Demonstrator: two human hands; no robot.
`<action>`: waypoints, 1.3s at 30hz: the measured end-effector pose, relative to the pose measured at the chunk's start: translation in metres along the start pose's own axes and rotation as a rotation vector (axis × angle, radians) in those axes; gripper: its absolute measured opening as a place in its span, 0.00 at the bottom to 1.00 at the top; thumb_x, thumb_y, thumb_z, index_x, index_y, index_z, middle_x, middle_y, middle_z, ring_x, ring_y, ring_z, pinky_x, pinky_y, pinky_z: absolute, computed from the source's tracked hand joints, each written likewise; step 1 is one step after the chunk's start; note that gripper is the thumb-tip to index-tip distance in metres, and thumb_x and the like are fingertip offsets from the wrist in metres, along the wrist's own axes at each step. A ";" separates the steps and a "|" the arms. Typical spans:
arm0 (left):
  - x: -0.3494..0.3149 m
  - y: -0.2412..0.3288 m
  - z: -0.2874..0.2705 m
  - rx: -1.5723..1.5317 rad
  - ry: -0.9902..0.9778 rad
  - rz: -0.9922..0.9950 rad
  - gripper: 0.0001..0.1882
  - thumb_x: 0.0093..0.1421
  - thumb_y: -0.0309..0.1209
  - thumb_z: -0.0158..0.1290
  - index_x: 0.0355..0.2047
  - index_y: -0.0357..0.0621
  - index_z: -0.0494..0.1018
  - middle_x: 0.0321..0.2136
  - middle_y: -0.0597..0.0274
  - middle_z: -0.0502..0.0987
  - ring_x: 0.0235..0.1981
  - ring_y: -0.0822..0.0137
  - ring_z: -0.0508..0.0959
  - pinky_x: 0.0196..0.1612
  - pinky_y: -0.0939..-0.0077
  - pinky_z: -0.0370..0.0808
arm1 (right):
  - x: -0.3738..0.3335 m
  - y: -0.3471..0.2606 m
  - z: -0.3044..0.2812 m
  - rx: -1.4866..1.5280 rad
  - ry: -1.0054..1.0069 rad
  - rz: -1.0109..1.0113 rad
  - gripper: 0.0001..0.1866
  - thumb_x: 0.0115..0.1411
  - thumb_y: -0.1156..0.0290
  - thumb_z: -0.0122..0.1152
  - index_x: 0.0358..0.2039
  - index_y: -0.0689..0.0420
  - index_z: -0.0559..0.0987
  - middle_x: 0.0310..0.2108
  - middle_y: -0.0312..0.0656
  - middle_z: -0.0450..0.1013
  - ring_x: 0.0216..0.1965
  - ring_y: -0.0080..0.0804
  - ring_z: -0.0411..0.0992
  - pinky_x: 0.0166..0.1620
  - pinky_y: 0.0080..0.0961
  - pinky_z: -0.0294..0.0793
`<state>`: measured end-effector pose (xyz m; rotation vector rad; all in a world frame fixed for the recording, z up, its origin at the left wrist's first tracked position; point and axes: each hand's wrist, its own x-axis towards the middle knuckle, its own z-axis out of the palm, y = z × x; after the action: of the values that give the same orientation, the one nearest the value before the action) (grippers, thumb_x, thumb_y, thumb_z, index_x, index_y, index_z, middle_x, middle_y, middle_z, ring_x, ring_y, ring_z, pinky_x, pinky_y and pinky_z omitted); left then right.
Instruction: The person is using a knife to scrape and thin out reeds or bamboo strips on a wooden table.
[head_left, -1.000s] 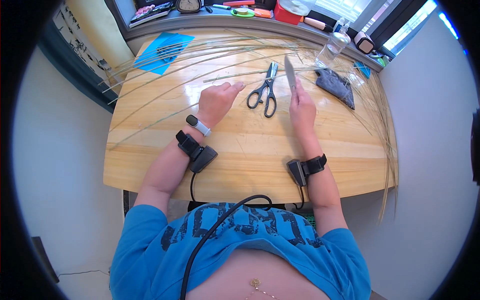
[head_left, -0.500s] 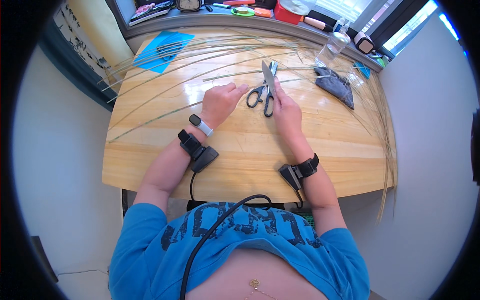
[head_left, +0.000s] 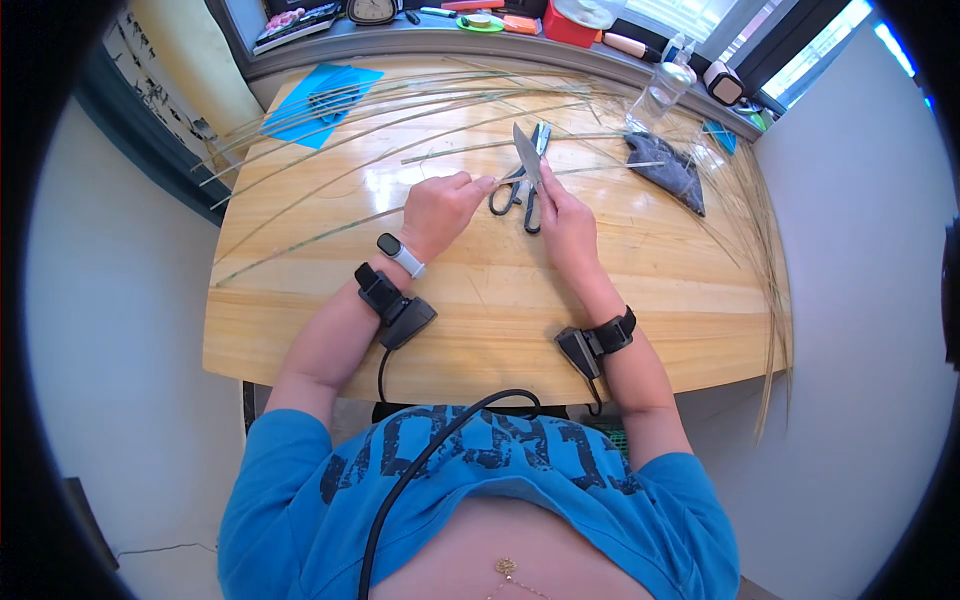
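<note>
My left hand [head_left: 445, 212] is closed, thumb towards the right, around a thin bamboo-like strip [head_left: 305, 243]. The strip runs in from the left side of the table, and a short pale piece of it shows between my left thumb and the blade. My right hand [head_left: 568, 222] grips a knife [head_left: 527, 155], its blade pointing up and away and set against the strip; the handle is hidden in my fingers. Beneath the knife, black-handled scissors [head_left: 532, 215] lie on the wooden table [head_left: 480, 320]. A thin strip continues right of my right hand; whether it is the same one, I cannot tell.
More long strips [head_left: 400, 112] arc across the far left, over blue sheets [head_left: 310, 110]. A dark pouch [head_left: 665, 175], a clear bottle [head_left: 660, 95] and a bundle of thin strips [head_left: 765, 230] are at the right. Small items crowd the windowsill [head_left: 400, 40].
The knife and my right hand have shifted slightly left and nearer, and the blade now lies closer to my left thumb. My left hand has hardly moved.
</note>
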<state>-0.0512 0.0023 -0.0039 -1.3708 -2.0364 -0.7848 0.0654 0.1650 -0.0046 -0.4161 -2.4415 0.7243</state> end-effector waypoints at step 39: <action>0.002 -0.001 0.002 -0.014 0.001 -0.067 0.06 0.55 0.33 0.57 0.35 0.53 0.79 0.16 0.65 0.71 0.16 0.64 0.71 0.19 0.71 0.66 | 0.013 0.038 -0.024 -0.128 0.077 0.197 0.25 0.60 0.65 0.54 0.59 0.45 0.66 0.28 0.55 0.74 0.30 0.52 0.73 0.34 0.40 0.71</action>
<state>-0.0529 0.0042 -0.0039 -1.3150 -2.0894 -0.8298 0.0741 0.2115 -0.0039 -0.7297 -2.4046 0.6209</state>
